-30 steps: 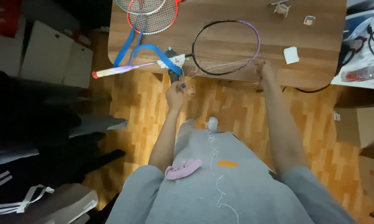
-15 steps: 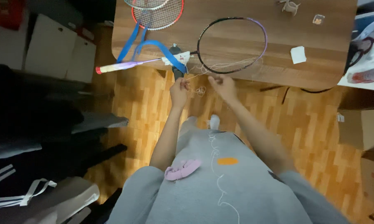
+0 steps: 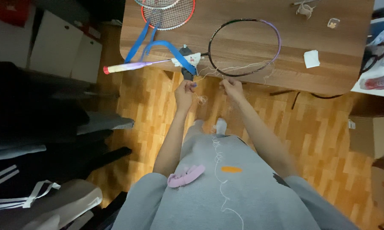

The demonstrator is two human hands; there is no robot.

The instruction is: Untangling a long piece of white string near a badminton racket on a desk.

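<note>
Wooden worktop (image 3: pixel 328 76) over parquet floor. Thin pale racket string (image 3: pixel 226 70), loose and springy, tangle-prone, prob. best pinched near its end, trails from black-purple unstrung badminton racket frame (image 3: pixel 245 47) at worktop's near edge. Left hand (image 3: pixel 185 91) & right hand (image 3: pixel 232 86), just below the edge, each pinch the string.

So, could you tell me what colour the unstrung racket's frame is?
Black, purple along one side; head view.

Wooden table (image 3: pixel 243 42), matt grain; glossy racket frame (image 3: pixel 244 47); thin pale string (image 3: pixel 234 68); grey cloth shirt (image 3: pixel 217 191).
</note>
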